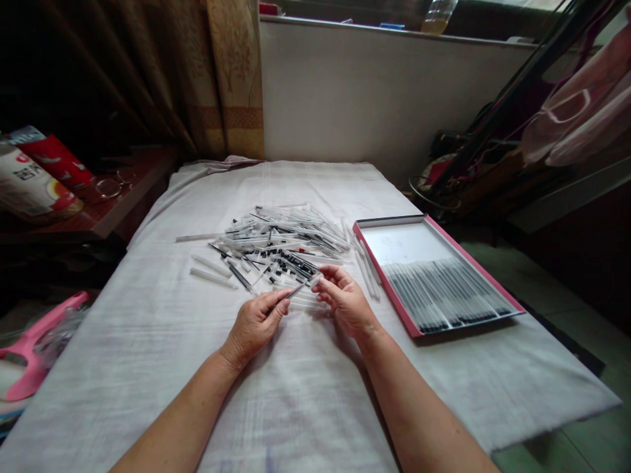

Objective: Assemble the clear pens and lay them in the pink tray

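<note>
My left hand [256, 322] is closed round a thin pen [296, 290], gripping its lower end. My right hand [345, 299] pinches the pen's other end, where a small clear cap-like piece shows at the fingertips. Both hands rest on a white cloth [296, 394] just in front of a loose pile of clear pen barrels, refills and black parts [276, 243]. To the right lies a pink-rimmed tray [389, 282] with several finished pens [444, 295] laid side by side in its near half.
A few clear tubes [211, 270] lie apart left of the pile, others [367, 266] beside the tray. A low wooden shelf with packets [34, 184] stands at the left; a pink object [34, 341] below it. Clutter and a dark rack [493, 131] fill the right.
</note>
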The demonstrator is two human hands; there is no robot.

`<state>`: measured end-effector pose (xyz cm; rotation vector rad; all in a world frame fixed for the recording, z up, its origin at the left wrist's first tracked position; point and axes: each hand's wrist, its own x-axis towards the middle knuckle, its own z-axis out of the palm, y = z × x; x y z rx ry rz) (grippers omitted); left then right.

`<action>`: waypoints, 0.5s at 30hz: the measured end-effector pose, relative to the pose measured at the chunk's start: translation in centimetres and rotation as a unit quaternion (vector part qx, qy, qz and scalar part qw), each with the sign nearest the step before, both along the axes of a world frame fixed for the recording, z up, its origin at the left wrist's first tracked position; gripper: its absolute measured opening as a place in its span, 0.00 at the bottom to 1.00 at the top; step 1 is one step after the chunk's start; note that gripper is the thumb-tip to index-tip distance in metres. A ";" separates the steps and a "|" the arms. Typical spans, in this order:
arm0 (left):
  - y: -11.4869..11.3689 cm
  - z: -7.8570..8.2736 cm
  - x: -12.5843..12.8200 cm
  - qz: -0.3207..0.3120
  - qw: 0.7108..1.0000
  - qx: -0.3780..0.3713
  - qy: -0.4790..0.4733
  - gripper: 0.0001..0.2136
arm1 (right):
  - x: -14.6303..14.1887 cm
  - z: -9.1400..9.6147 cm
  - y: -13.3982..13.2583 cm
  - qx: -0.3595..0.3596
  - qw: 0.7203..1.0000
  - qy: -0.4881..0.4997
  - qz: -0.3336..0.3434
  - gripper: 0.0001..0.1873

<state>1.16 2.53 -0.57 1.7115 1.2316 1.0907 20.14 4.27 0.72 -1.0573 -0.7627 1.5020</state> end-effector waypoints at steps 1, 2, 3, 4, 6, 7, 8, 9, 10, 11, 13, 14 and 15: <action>0.0 0.1 0.0 -0.003 1.000 0.000 0.000 0.12 | -0.1 0.0 0.0 0.002 1.000 -0.004 0.007 0.25; 0.0 0.2 0.1 -0.005 1.000 -0.002 -0.002 0.12 | -0.2 0.0 -0.1 0.006 1.000 -0.008 0.013 0.24; 0.0 0.3 0.1 -0.005 1.000 -0.007 -0.006 0.12 | -0.2 -0.1 -0.1 0.011 1.000 -0.012 0.018 0.24; 0.0 0.3 0.1 -0.005 1.000 -0.012 -0.010 0.12 | -0.3 -0.1 -0.2 0.016 1.000 -0.014 0.022 0.23; -0.1 0.4 0.2 -0.004 1.000 -0.015 -0.012 0.12 | -0.3 -0.2 -0.2 0.024 0.999 -0.018 0.028 0.20; -0.1 0.4 0.2 -0.005 1.000 -0.012 -0.009 0.12 | -0.3 -0.2 -0.2 0.026 0.999 -0.019 0.028 0.20; -0.1 0.4 0.2 -0.006 1.000 -0.006 -0.004 0.12 | -0.2 -0.3 -0.2 0.027 0.999 -0.020 0.025 0.20; -0.1 0.4 0.2 -0.008 1.000 0.001 0.002 0.12 | -0.2 -0.3 -0.2 0.028 0.999 -0.020 0.020 0.20; -0.1 0.3 0.2 -0.009 1.000 0.008 0.008 0.12 | -0.2 -0.3 -0.2 0.029 0.999 -0.020 0.014 0.20; -0.1 0.3 0.2 -0.010 1.000 0.014 0.012 0.12 | -0.2 -0.4 -0.1 0.030 0.999 -0.020 0.009 0.20; 0.0 0.3 0.2 -0.014 1.000 0.018 0.017 0.12 | -0.2 -0.4 -0.1 0.034 0.999 -0.023 0.009 0.20; 0.0 0.2 0.2 -0.016 1.000 0.018 0.017 0.12 | -0.2 -0.4 -0.2 0.037 0.999 -0.028 0.015 0.19; 0.0 0.2 0.2 -0.019 0.999 0.019 0.018 0.12 | -0.3 -0.4 -0.2 0.041 0.998 -0.036 0.023 0.18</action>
